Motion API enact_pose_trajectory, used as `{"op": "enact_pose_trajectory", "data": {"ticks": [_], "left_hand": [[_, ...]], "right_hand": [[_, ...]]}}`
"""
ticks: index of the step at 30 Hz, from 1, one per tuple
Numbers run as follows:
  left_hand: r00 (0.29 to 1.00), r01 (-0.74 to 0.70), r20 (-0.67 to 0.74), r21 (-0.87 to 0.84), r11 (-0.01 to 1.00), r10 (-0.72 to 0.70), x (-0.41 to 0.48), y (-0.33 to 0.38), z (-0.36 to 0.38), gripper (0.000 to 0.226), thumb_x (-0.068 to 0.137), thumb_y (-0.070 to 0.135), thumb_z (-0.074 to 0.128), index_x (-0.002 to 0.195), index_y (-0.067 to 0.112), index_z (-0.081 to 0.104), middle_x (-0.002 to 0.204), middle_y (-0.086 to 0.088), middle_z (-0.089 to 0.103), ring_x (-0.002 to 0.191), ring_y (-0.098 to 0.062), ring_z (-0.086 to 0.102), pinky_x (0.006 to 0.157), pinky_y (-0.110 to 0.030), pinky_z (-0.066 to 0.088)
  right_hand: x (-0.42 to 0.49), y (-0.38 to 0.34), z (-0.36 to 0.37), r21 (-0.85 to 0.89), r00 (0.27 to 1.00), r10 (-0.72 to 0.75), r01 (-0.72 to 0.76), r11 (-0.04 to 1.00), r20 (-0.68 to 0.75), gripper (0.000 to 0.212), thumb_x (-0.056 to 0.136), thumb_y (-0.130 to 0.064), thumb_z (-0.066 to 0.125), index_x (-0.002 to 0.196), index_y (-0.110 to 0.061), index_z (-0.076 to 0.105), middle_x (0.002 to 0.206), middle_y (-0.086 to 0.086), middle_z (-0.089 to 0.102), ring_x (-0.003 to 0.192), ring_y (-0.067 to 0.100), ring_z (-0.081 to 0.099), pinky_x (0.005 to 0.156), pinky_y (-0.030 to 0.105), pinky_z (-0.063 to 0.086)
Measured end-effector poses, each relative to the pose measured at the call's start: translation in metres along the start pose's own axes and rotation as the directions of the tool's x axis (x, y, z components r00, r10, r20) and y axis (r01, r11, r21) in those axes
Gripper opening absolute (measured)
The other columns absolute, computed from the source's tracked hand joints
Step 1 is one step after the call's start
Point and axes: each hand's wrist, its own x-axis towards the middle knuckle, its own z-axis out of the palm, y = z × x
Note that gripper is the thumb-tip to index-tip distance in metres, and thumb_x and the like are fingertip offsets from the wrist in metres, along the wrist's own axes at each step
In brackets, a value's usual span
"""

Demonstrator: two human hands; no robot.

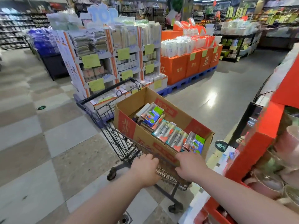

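As left hand (pixel 145 169), right hand (pixel 189 167) seemingly clench cart (pixel 120 143), shelf (pixel 252 152) crowds right; floor (pixel 48 143) open.

reading "top" in big pale-blue letters on the sign (pixel 103 14) topping the white display stand (pixel 69 50). showing "27." in white on the front faces of the orange boxes (pixel 206 60) along the edge of the blue pallet (pixel 191 79). blurring past reading: red print on the cardboard box (pixel 145 136) in the shopping cart (pixel 123 143), yellow price tags (pixel 91 61) on the stand's shelf edges.

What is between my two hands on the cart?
Head view: between left hand and right hand, the near wall of the cardboard box, above the wire mesh of the cart.
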Motion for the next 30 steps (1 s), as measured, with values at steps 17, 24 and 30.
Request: {"op": "enact_pose_trajectory", "data": {"ticks": [17, 24, 30], "left_hand": [[0.995, -0.013, 0.103, 0.000, 1.000, 0.013, 0.147, -0.033, -0.011, 0.046, 0.089, 0.042, 0.049, 0.126, 0.016, 0.047, 0.124, -0.007, 0.049, 0.119, -0.028, 0.046, 0.097, -0.040, 0.040], [0.984, -0.066, 0.165, -0.019, 0.998, 0.069, 0.196, -0.032, -0.006, 0.050, 0.089, 0.043, 0.051, 0.131, 0.018, 0.044, 0.131, -0.006, 0.046, 0.125, -0.029, 0.042, 0.102, -0.040, 0.036], [0.960, -0.166, 0.225, -0.015, 0.986, 0.165, 0.250, -0.047, -0.005, 0.052, 0.089, 0.039, 0.052, 0.134, 0.016, 0.041, 0.138, -0.008, 0.042, 0.128, -0.029, 0.040, 0.101, -0.041, 0.037]], "right_hand": [[0.140, 0.064, 0.042, 0.212, 0.979, 0.029, -0.072, 0.975, 0.201, 0.040, 0.087, -0.033, 0.050, 0.125, -0.021, 0.050, 0.129, 0.006, 0.055, 0.119, 0.029, 0.052, 0.095, 0.038, 0.042], [0.169, 0.087, 0.061, 0.256, 0.959, 0.110, -0.179, 0.950, 0.262, 0.045, 0.087, -0.034, 0.048, 0.130, -0.022, 0.045, 0.129, 0.005, 0.055, 0.119, 0.027, 0.053, 0.092, 0.036, 0.046], [0.191, 0.101, 0.072, 0.280, 0.910, 0.231, -0.334, 0.900, 0.345, 0.040, 0.087, -0.036, 0.049, 0.125, -0.025, 0.050, 0.131, 0.000, 0.055, 0.121, 0.024, 0.053, 0.094, 0.033, 0.046]]}}
